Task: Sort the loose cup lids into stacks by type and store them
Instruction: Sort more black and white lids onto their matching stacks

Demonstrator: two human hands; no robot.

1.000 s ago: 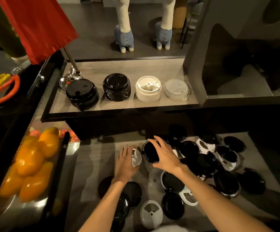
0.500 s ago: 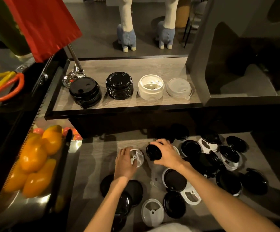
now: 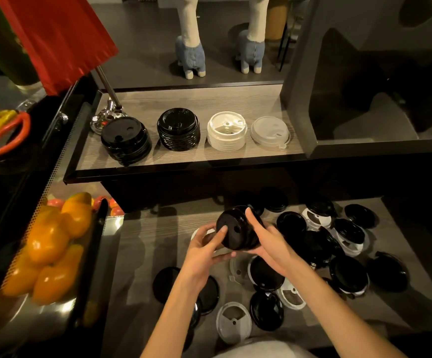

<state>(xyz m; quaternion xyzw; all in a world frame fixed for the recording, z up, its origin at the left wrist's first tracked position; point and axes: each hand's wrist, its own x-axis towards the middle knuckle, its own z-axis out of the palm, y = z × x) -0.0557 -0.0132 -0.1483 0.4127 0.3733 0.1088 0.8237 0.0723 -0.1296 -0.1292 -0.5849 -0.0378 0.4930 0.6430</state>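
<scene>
A short stack of black lids is held tilted on its side above the lower counter. My right hand grips it from the right and underneath. My left hand holds its left face, fingers curled against the top lid. A white lid lies partly hidden behind my left hand. Several loose black lids and white lids are scattered over the counter. On the upper shelf stand two black stacks, a white stack and a translucent lid.
A bin of orange peppers sits at the left. A red flag on a chrome stand leans over the shelf's left end. A dark cabinet bounds the shelf on the right. Two llama figures stand behind.
My right hand lifted the black lids off the counter and tipped them sideways. My left hand left the white lid and came up against the stack.
</scene>
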